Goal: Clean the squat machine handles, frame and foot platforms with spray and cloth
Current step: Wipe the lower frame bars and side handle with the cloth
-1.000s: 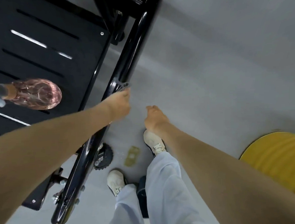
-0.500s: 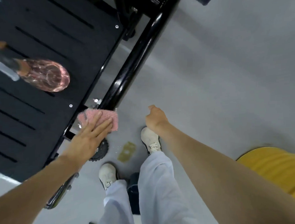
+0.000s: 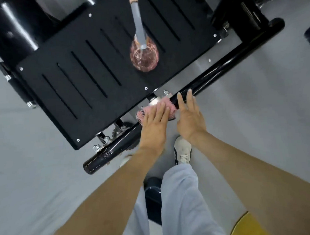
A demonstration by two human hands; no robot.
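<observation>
Now we were at the frame step: our left hand (image 3: 154, 125), fingers straight, pressed the pink cloth (image 3: 171, 107) on the black frame tube (image 3: 219, 72), our right hand (image 3: 190, 121) open and empty beside it. Next, we judged, the cloth should slide along the tube.

Smooth pale grey floor (image 3: 257, 113), evenly lit. A yellow disc (image 3: 249, 227) lay at lower right, cut off by the frame.
</observation>
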